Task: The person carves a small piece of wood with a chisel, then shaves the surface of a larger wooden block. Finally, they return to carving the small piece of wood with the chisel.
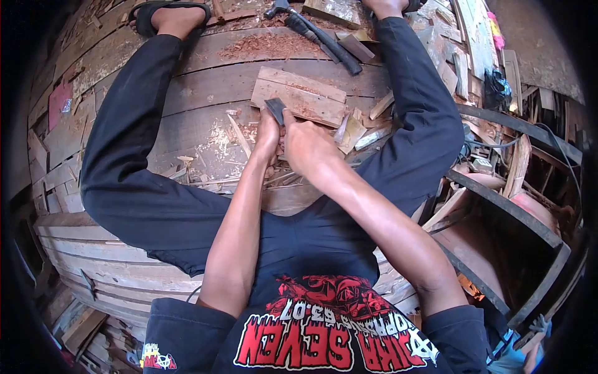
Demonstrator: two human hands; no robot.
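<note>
Grip of left hand (pixel 269 132) and right hand (pixel 306 144) pinching dark flat piece (pixel 274 108) beside wooden block (pixel 305 92); scraps (pixel 521 163) between bars (pixel 506 206).

Rough, pale wooden block (pixel 300 93), dark matt metal blade (pixel 275 110), dusty wooden planks (pixel 208 78), matt black cloth trousers (pixel 134 106)

- We hold a dark flat piece (pixel 274 111) in both hands, left hand (pixel 268 134) and right hand (pixel 305 144) close together.
- Its upper end overlaps the near edge of a wooden board (pixel 300 95) lying on the planks (pixel 205 81).
- Beyond the board, we see reddish shavings (pixel 265 47) and a hammer (pixel 279 9).
- Our dark-trousered legs (pixel 128 124) spread either side; wood scraps (pixel 354 132) lie just right of the board.
</note>
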